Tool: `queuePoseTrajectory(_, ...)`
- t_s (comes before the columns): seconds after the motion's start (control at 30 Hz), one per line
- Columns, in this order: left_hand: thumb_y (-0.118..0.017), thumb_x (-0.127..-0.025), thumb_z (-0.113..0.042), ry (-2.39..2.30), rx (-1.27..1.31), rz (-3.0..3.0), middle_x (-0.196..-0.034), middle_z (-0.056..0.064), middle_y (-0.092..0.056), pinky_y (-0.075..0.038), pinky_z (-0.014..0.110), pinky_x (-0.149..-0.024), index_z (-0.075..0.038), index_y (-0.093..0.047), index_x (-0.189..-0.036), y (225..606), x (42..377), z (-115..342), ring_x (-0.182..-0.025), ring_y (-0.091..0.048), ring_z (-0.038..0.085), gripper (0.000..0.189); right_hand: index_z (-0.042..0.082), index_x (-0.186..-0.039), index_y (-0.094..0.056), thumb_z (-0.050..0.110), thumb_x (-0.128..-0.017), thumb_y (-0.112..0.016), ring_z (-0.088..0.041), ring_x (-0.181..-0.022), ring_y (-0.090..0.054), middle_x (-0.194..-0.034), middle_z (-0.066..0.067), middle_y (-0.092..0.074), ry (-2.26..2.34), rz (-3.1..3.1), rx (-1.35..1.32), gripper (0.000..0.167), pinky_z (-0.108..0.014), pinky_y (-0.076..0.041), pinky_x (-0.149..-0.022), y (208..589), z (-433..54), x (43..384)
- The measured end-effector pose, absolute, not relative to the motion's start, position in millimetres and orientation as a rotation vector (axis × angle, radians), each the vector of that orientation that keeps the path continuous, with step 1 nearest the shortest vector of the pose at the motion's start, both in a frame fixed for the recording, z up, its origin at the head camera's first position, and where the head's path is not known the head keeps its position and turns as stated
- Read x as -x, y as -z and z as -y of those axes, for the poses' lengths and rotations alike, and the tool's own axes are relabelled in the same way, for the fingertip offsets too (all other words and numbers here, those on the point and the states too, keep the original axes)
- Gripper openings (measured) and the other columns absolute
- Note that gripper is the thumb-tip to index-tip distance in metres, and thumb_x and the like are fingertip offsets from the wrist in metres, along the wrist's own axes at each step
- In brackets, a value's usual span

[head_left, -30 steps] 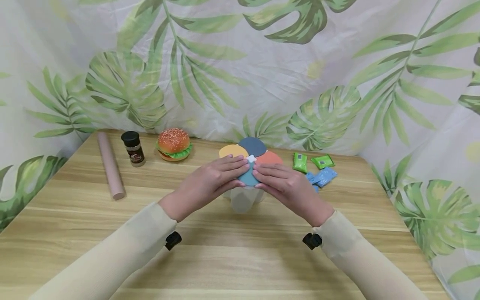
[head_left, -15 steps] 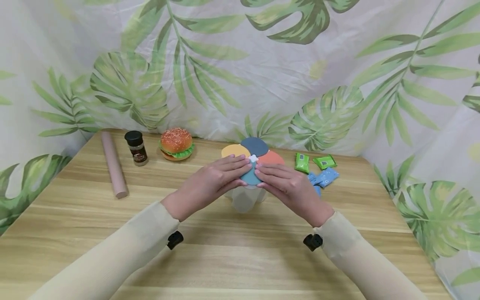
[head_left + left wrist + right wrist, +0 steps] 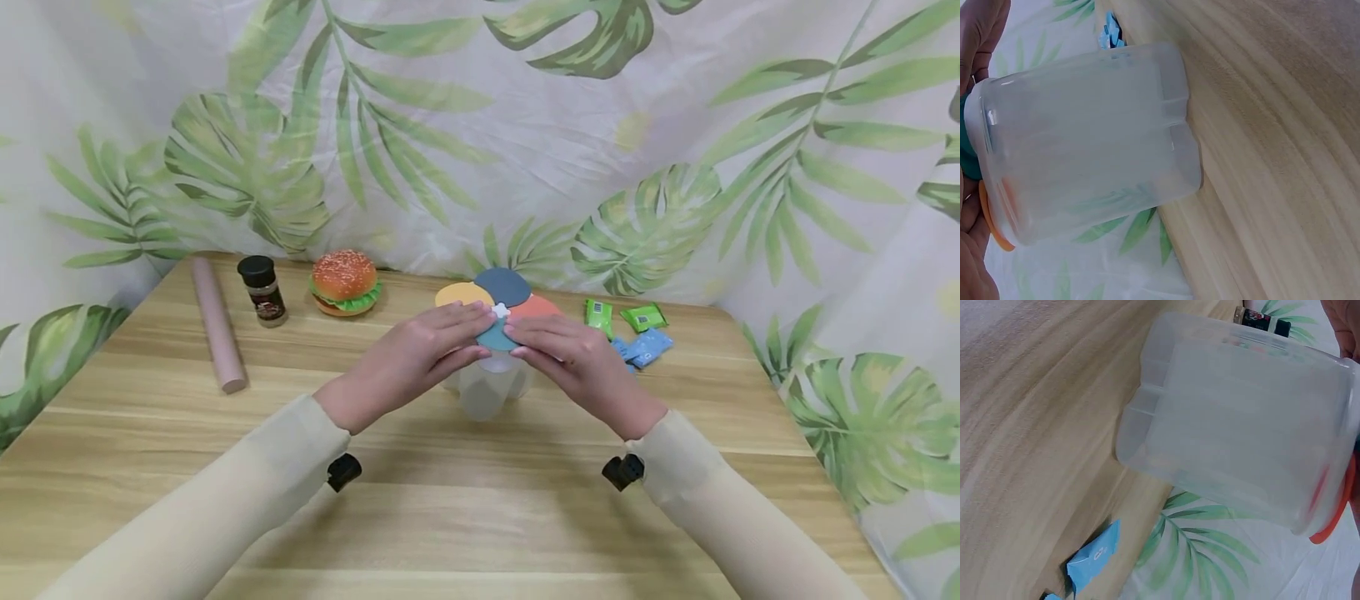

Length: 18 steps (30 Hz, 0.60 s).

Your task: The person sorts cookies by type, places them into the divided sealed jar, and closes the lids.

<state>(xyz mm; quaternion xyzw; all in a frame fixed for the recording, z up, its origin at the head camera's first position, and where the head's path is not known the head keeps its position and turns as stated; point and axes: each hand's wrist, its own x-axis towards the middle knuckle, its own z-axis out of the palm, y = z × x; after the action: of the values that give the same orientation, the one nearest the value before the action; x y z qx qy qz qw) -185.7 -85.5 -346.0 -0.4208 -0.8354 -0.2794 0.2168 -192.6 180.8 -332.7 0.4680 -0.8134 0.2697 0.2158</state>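
A translucent container (image 3: pixel 482 396) stands upright on the table, its lid divided into yellow, dark blue, orange-red and teal petals around a white centre. My left hand (image 3: pixel 420 350) rests on the lid's left side with fingers fairly straight. My right hand (image 3: pixel 577 358) mirrors it on the right, over part of the orange-red petal (image 3: pixel 536 306). Both thumbs touch the near edge of the teal petal (image 3: pixel 497 335), which looks slightly raised. In the left wrist view, teal (image 3: pixel 969 144) shows beyond the container's rim. The fingers' undersides are hidden.
At the back left are a pinkish cylinder (image 3: pixel 217 325), a black-capped seasoning jar (image 3: pixel 262 290) and a toy hamburger (image 3: pixel 345 283). Green packets (image 3: pixel 643 317) and blue packets (image 3: pixel 651 347) lie right of the container. A leaf-print cloth (image 3: pixel 420 150) hangs behind the table.
The teal petal's near edge has risen a little along with both thumbs, and more pale rim shows below it. Both hands stay on the lid. The head view has shifted slightly.
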Motion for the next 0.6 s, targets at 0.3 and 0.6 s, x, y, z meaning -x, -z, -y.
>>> queuePoseTrajectory(0.3, -0.081, -0.094, -0.026, 0.834, 1.161, 2.328, -0.126, 0.006, -0.070, -0.058, 0.037, -0.100, -0.008, -0.059, -0.144, 344.0, 190.8, 86.4, -0.116, -0.068, 0.020, 0.058, 0.010, -0.127, -0.076, 0.007, -0.100, -0.070, -0.014, -0.106, -0.074, -0.120, -0.003, -0.079, -1.058, 2.429, -1.214, 0.029, -0.019, -0.057, -0.088, 316.1, -178.3, 196.3)
queuePoseTrajectory(0.6, -0.079, -0.095, -0.032, 0.850, 1.112, 2.441, -0.148, 0.013, -0.062, -0.050, 0.047, -0.114, -0.007, -0.036, -0.163, 342.9, 194.1, 86.8, -0.134, -0.062, 0.028, 0.085, 0.004, -0.121, -0.078, 0.009, -0.105, -0.063, -0.022, -0.104, -0.078, -0.115, -0.013, -0.080, -1.352, 2.507, -1.019, 0.023, -0.023, -0.062, -0.089, 310.2, -177.7, 207.8)
